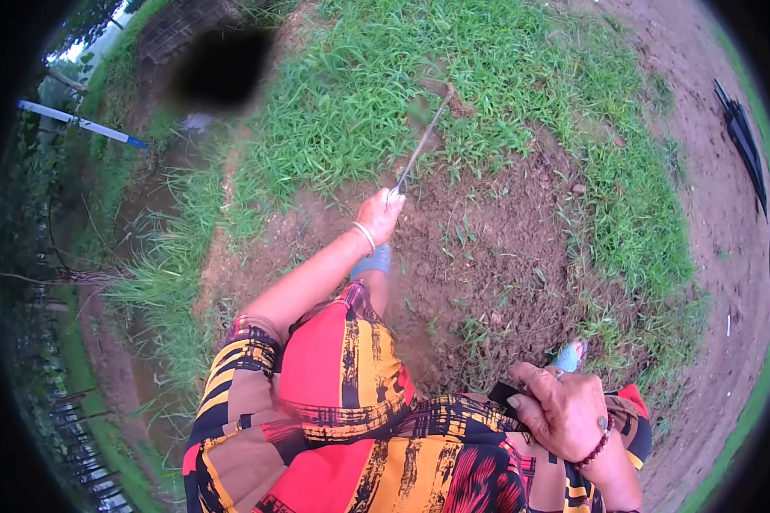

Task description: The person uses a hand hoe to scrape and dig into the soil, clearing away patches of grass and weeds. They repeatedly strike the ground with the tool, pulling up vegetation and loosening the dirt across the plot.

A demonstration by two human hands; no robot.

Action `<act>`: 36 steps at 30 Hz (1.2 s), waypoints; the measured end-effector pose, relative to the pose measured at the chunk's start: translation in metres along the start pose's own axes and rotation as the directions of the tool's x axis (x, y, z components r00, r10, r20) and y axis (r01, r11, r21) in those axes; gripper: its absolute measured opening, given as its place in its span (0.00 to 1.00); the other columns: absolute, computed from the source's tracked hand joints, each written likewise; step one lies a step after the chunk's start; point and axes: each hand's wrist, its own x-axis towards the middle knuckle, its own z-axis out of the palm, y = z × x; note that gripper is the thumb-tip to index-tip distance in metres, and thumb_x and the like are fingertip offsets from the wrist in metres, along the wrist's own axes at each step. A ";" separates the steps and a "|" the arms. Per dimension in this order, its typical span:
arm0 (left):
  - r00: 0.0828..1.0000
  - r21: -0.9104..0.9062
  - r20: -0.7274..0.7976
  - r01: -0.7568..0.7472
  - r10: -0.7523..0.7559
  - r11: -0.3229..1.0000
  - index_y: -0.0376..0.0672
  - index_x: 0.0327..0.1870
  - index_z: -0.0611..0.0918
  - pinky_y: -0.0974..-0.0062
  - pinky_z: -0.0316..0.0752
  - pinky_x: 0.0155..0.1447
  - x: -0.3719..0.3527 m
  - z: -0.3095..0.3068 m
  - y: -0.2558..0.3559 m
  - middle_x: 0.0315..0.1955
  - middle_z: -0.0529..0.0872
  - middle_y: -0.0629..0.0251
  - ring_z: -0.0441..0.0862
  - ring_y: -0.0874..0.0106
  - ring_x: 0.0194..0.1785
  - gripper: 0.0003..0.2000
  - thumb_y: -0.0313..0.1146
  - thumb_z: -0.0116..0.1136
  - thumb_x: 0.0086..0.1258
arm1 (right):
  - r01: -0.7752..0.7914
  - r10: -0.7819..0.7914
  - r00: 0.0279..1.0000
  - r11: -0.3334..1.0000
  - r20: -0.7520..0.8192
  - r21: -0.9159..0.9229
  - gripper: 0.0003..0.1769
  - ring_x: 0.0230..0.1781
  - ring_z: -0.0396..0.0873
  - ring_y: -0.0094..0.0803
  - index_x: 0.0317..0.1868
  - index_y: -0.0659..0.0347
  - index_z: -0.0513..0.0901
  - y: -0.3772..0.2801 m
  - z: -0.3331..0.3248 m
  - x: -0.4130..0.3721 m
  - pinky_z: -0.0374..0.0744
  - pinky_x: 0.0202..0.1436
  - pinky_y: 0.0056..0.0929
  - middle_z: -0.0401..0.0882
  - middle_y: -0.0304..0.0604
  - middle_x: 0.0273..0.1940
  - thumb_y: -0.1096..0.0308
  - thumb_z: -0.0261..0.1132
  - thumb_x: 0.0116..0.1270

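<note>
My left hand (381, 214) is clamped on the end of the hoe (421, 144), which I judge stiff, light-shafted and head-heavy; right hand (565, 412) rests on the knee (488, 436), grip unclear.

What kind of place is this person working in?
Outdoors, probably a garden plot or field edge: a patch of bare brown soil bordered by green grass, with what looks like a muddy ditch alongside. The left hand grips a thin long-handled tool reaching to the grass edge.
</note>
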 end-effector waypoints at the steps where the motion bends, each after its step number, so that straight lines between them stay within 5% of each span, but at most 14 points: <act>1: 0.996 0.046 0.019 0.083 -0.084 0.995 0.39 0.34 0.76 0.62 0.71 0.36 0.001 0.004 -0.003 0.24 0.80 0.51 0.78 0.53 0.31 0.15 0.44 0.50 0.66 | 0.001 -0.001 1.000 1.000 0.001 0.000 0.17 0.23 0.76 0.42 0.44 0.56 0.76 0.000 0.000 0.001 0.72 0.26 0.38 0.75 0.44 0.23 0.62 0.64 0.54; 4: 0.934 0.226 0.225 0.228 -0.278 0.947 0.39 0.38 0.77 0.61 0.72 0.42 -0.020 0.012 -0.041 0.29 0.81 0.47 0.79 0.53 0.37 0.16 0.44 0.48 0.66 | -0.026 0.026 1.000 1.000 0.003 0.010 0.17 0.23 0.75 0.43 0.44 0.56 0.76 0.002 0.001 0.000 0.72 0.26 0.38 0.75 0.44 0.23 0.62 0.64 0.54; 8: 0.925 0.144 0.286 0.216 -0.249 0.966 0.34 0.39 0.76 0.61 0.71 0.47 -0.066 0.009 -0.051 0.35 0.80 0.42 0.78 0.49 0.43 0.19 0.45 0.47 0.66 | -0.016 0.016 1.000 1.000 -0.010 0.002 0.17 0.23 0.75 0.43 0.44 0.56 0.76 0.005 0.003 -0.006 0.72 0.26 0.38 0.75 0.43 0.23 0.62 0.64 0.54; 10: 0.993 0.098 -0.038 -0.111 0.115 0.989 0.35 0.38 0.77 0.61 0.71 0.47 -0.078 0.005 -0.046 0.34 0.80 0.42 0.78 0.50 0.43 0.18 0.44 0.47 0.66 | -0.005 0.005 1.000 1.000 -0.028 -0.009 0.16 0.22 0.74 0.43 0.43 0.56 0.76 0.001 0.000 -0.007 0.72 0.26 0.38 0.75 0.42 0.22 0.62 0.64 0.54; 11: 0.983 -0.047 0.154 0.111 -0.103 0.993 0.37 0.37 0.76 0.60 0.72 0.44 -0.075 -0.011 -0.031 0.32 0.80 0.44 0.79 0.52 0.41 0.16 0.44 0.47 0.66 | -0.002 0.002 1.000 1.000 -0.029 -0.006 0.16 0.22 0.74 0.43 0.43 0.56 0.76 0.001 -0.001 -0.007 0.72 0.26 0.38 0.75 0.42 0.22 0.62 0.64 0.54; 14: 0.950 -0.154 0.160 0.291 -0.267 0.944 0.38 0.37 0.76 0.60 0.72 0.43 -0.044 -0.024 -0.008 0.32 0.81 0.46 0.80 0.54 0.41 0.15 0.44 0.48 0.66 | 0.017 -0.017 1.000 1.000 0.010 -0.019 0.16 0.22 0.74 0.42 0.43 0.55 0.76 -0.001 -0.001 -0.007 0.72 0.25 0.37 0.74 0.42 0.21 0.62 0.65 0.53; 18: 0.988 -0.118 -0.002 0.155 -0.157 0.981 0.38 0.33 0.75 0.61 0.72 0.38 -0.008 -0.027 0.003 0.27 0.82 0.51 0.80 0.52 0.35 0.14 0.43 0.49 0.66 | 0.000 -0.001 1.000 0.999 -0.022 -0.032 0.16 0.23 0.75 0.42 0.43 0.56 0.76 0.002 0.001 -0.004 0.72 0.25 0.37 0.74 0.42 0.22 0.62 0.65 0.53; 20: 0.949 0.322 0.081 0.264 -0.305 0.909 0.39 0.39 0.77 0.60 0.73 0.45 -0.009 -0.025 -0.009 0.33 0.81 0.45 0.79 0.52 0.42 0.16 0.44 0.49 0.65 | -0.002 0.001 1.000 0.999 -0.027 -0.037 0.16 0.23 0.75 0.42 0.43 0.56 0.76 0.002 0.003 -0.004 0.72 0.25 0.37 0.75 0.42 0.22 0.62 0.65 0.53; 21: 0.893 0.253 0.258 0.306 -0.369 0.918 0.39 0.39 0.77 0.60 0.73 0.46 -0.015 -0.024 -0.033 0.34 0.81 0.44 0.78 0.50 0.43 0.17 0.45 0.49 0.65 | -0.008 0.007 1.000 0.999 -0.020 -0.032 0.16 0.23 0.75 0.42 0.43 0.56 0.76 0.001 0.004 -0.004 0.72 0.25 0.37 0.75 0.42 0.22 0.62 0.65 0.53; 22: 0.893 0.252 0.257 0.308 -0.371 0.917 0.39 0.39 0.77 0.60 0.73 0.46 -0.025 -0.026 -0.035 0.34 0.81 0.44 0.78 0.50 0.43 0.17 0.45 0.49 0.65 | -0.012 0.012 1.000 1.000 -0.012 -0.028 0.17 0.23 0.75 0.42 0.43 0.56 0.76 0.001 0.003 -0.004 0.72 0.25 0.37 0.75 0.42 0.22 0.62 0.65 0.53; 28: 0.973 0.193 0.118 0.175 -0.200 0.965 0.38 0.36 0.77 0.59 0.73 0.43 -0.065 -0.026 -0.033 0.30 0.82 0.47 0.80 0.52 0.38 0.17 0.45 0.48 0.65 | -0.001 0.001 1.000 1.000 0.009 -0.017 0.17 0.23 0.75 0.42 0.43 0.55 0.76 0.001 0.002 -0.008 0.72 0.25 0.37 0.75 0.42 0.22 0.62 0.65 0.53; 31: 0.977 -0.095 0.062 0.211 -0.206 0.973 0.38 0.32 0.76 0.60 0.72 0.38 -0.040 -0.038 -0.002 0.25 0.81 0.51 0.80 0.53 0.34 0.14 0.42 0.49 0.64 | 0.008 -0.007 1.000 0.999 0.028 -0.044 0.16 0.23 0.75 0.43 0.43 0.54 0.76 -0.001 0.002 -0.005 0.72 0.25 0.37 0.75 0.41 0.22 0.62 0.65 0.53; 36: 0.995 0.139 -0.011 0.104 -0.104 0.985 0.38 0.36 0.76 0.60 0.73 0.41 -0.006 -0.025 -0.017 0.29 0.82 0.49 0.80 0.53 0.37 0.15 0.43 0.48 0.65 | -0.024 0.025 0.999 0.999 0.033 -0.045 0.17 0.23 0.75 0.43 0.44 0.54 0.76 -0.002 0.000 0.000 0.72 0.26 0.37 0.74 0.41 0.22 0.61 0.64 0.53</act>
